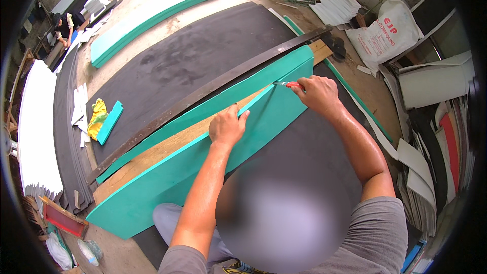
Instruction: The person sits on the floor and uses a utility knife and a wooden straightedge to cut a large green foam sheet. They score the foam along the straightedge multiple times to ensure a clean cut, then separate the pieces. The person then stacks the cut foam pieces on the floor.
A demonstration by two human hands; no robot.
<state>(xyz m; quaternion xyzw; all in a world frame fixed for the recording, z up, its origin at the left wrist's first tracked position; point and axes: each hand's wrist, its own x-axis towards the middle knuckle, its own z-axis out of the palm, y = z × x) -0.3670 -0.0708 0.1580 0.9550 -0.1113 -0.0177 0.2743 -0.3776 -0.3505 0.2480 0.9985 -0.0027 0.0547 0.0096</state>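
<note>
My left hand (227,126) grips the upper edge of a long teal foam-like sheet (167,185), thumb on the near side. That sheet tilts up toward me and its far right end joins a flatter teal strip (147,153). Closed around the red handle of a utility knife (294,86), my right hand (320,94) holds the blade at the split where the two teal parts meet. A bare wooden board (172,136) shows in the gap between them. Along the strip's far side lies a long dark straight bar (187,102).
Large black sheets (193,45) spread beyond the bar. On them lie a yellow cloth or glove (97,119) and a small teal offcut (110,123). A teal stack (152,25) stands farther back, a white sack (385,35) at right. Another person (65,29) works far left.
</note>
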